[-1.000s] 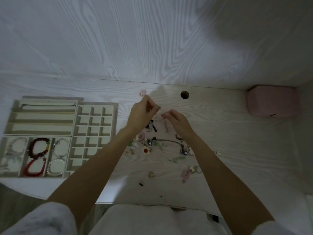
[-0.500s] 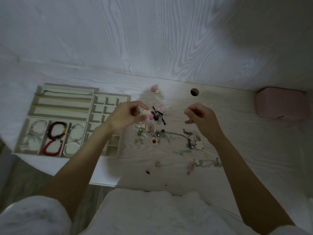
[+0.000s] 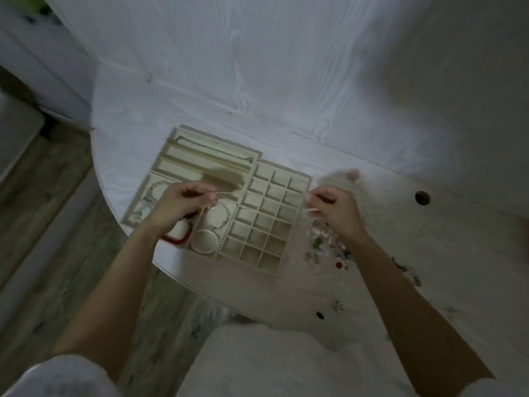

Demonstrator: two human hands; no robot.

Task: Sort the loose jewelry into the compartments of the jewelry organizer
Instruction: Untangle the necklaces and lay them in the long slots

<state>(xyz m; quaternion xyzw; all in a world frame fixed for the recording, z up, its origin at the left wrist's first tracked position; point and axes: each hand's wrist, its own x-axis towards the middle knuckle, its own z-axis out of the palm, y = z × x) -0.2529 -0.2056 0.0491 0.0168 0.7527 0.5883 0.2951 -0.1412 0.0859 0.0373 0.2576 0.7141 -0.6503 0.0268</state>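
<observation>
Both hands have swung left since half a second ago, away from the pile of loose jewelry and over to the organizer (image 3: 282, 265). A thin chain (image 3: 229, 192) stretches between them above the tray: the left hand (image 3: 183, 203) pinches one end with curled fingers over the bracelet section, and the right hand (image 3: 336, 210) has its fingers curled at the organizer's right edge, seemingly pinching the other end, though the chain there is too fine and blurred to follow.

Around them, the loose jewelry (image 3: 323, 247) lies scattered on the pale desk (image 3: 429, 253) just right of the organizer, partly hidden under the right wrist. A small ring (image 3: 339, 306) sits apart, nearer the desk's front edge, and a round cable hole (image 3: 422, 198) shows at the far right. The left forearm covers part of the bracelet section.

Inside the organizer, the grid of small square cells (image 3: 269, 222) on the right holds nothing that can be made out. At the back, 3 long slots run crosswise; the farthest holds a dark necklace (image 3: 211, 145). In the front left section lie a red bead bracelet (image 3: 179, 239), a pearl bracelet (image 3: 204, 242), a silvery bracelet (image 3: 220, 216) and a pale one (image 3: 148, 196).
</observation>
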